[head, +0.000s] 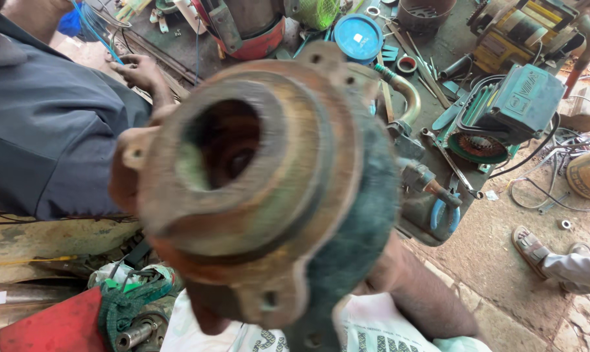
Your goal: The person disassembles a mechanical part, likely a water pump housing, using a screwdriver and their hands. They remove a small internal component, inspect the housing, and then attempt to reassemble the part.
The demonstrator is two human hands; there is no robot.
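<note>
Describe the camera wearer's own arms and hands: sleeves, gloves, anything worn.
Only the right forearm shows clearly, and it is bare: no sleeve, glove, watch or band. The hands are almost wholly hidden behind the big rusty round cast-metal housing, so any rings cannot be told. The grey-blue shirt on the left belongs to another person.

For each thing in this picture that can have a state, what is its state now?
Rusty pump housing: lifted close to the camera, blurred, its round opening facing the viewer, empty inside.
Right hand: under the housing, mostly hidden, supporting it.
Left hand: at the housing's left edge, mostly hidden.
Green motor: opened, copper windings exposed.
Blue lid: lying flat on the bench.
Co-worker's hand: resting on the bench.
</note>
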